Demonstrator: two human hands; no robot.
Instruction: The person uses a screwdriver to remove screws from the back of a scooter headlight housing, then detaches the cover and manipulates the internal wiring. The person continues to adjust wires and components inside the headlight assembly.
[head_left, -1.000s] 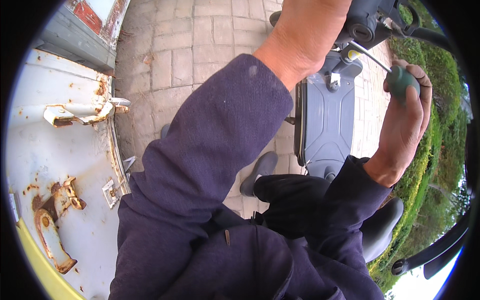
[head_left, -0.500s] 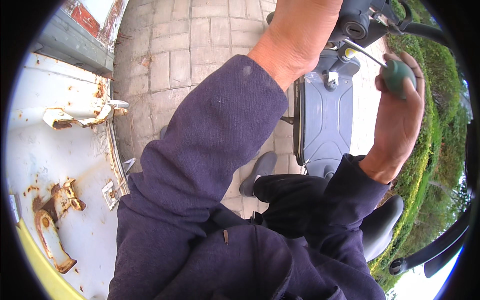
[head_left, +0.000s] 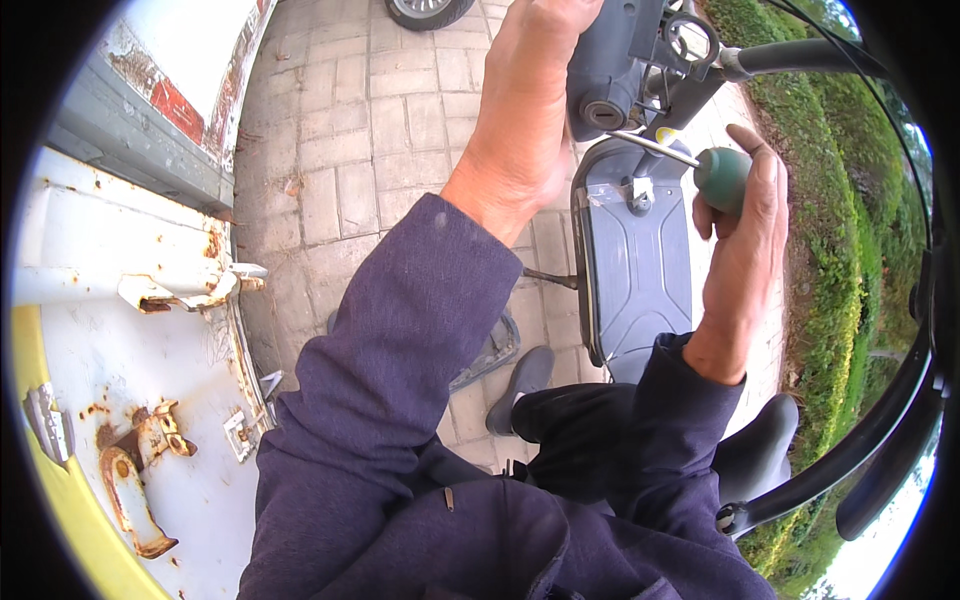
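My left hand [head_left: 515,120] reaches up to the scooter's dark steering housing [head_left: 610,65] and grips its left side; the fingertips are out of sight. On the housing's lower face is a round key lock [head_left: 606,113]. In my right hand [head_left: 745,245] is a screwdriver with a bulbous green handle [head_left: 720,180]; its shaft reaches left to just below the lock, where I cannot make out the tip. A grey scooter deck [head_left: 640,270] lies beneath, with a yellow sticker [head_left: 663,134] near the column.
A rusty white metal panel with latches [head_left: 140,350] stands at my left. A wheel [head_left: 430,12] is at the top on brick paving [head_left: 350,180]. A hedge [head_left: 840,240] runs along the right, behind black curved bars [head_left: 850,440]. My shoe [head_left: 530,380] is on the paving.
The housing and both hands now appear further left. The view has shifted, bringing a wheel into the top. My right hand's fingers have changed position on the green handle.
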